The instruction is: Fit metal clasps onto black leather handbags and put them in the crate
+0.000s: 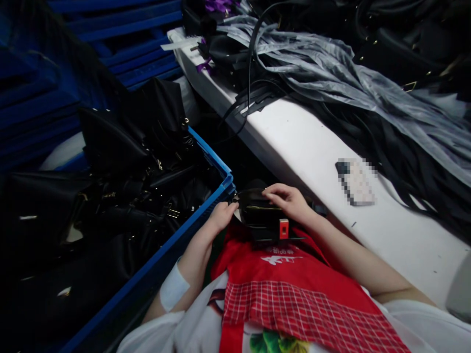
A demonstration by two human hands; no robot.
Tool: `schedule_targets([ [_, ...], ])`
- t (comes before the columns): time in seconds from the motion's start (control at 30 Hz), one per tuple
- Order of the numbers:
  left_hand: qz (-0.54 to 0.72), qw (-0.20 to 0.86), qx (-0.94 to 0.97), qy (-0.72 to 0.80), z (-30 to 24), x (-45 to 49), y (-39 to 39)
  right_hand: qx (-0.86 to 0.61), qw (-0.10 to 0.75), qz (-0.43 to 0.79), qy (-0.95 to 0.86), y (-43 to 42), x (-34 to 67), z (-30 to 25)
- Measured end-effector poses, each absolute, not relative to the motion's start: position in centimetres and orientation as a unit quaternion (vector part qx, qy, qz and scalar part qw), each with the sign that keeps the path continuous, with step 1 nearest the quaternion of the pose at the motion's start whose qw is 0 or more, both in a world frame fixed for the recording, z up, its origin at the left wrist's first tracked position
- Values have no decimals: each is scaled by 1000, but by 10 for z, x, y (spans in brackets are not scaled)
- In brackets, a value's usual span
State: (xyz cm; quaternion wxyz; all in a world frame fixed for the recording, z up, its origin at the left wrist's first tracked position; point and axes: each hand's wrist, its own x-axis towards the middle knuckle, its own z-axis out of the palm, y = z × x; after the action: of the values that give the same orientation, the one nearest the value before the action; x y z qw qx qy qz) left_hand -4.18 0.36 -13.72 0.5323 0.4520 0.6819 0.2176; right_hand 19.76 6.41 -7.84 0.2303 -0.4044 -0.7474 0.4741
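Observation:
A glossy black bag [263, 215] lies across my lap against the red apron [253, 257], with a small red rectangular piece [283, 229] on its front. My left hand [222, 215] is closed on the bag's left edge, thumb on top. At its upper right, my right hand [289, 201] bends over the bag with thumb and forefinger pinched at its upper edge. Anything small between those fingertips is too fine to make out. The underside of the bag is hidden.
To the left, a blue crate [180, 240] holds several black bags [121, 211] with gold-coloured fittings. A white-topped table [298, 132] runs along the right, bearing black straps [368, 132], clear plastic wrap [324, 63] and a blurred-out phone-like object [356, 182]. Blue stacked crates [125, 34] stand behind.

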Motion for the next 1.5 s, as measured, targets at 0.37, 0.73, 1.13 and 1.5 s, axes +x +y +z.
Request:
schedule_targets([
  [0.37,146,447,547,692,-107,-33,14,-393,171,633,-644,13,222,-34],
  [0.73,326,546,539,553,-38,-6,4,-364,128,672,-632,12,211,-44],
  [1.13,323,445,650,524,-18,2,18,-422,118,442,-783,15,199,-31],
  [1.5,281,429,753,412,-11,-9,27,-392,71,446,-802,15,194,-31],
])
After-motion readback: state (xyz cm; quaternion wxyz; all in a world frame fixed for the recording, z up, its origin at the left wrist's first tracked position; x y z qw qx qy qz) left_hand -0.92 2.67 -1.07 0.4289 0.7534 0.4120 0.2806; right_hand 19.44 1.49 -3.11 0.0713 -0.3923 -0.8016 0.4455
